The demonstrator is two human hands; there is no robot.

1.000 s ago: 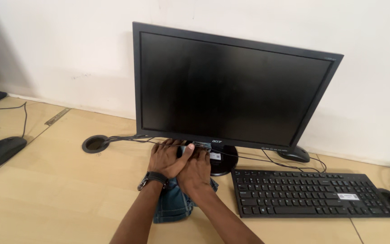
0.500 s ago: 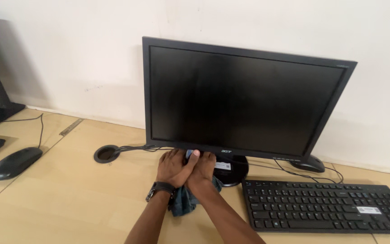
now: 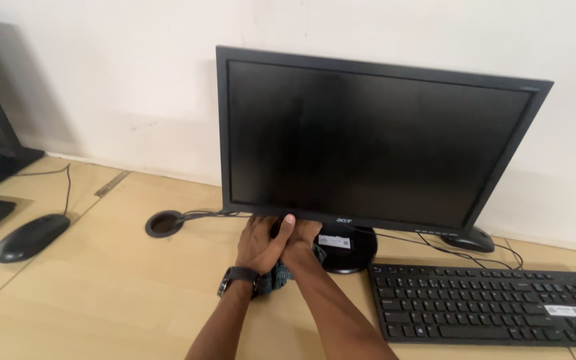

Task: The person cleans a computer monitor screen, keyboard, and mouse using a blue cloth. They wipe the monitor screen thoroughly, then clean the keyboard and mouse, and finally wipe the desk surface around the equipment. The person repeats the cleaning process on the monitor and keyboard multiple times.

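My left hand (image 3: 259, 241) and right hand (image 3: 299, 239) are staying pressed together on the blue cloth (image 3: 276, 277), now bunching further under the monitor (image 3: 368, 143), near the surface's (image 3: 101, 293) back edge.

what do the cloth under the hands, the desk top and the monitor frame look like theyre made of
Cloth: looks like blue denim, woven and faded, bunched in soft folds under both hands. Desk top: probably light wood-look laminate, smooth with faint grain and a dull sheen. Monitor frame: seemingly matte black plastic, even and unreflective.
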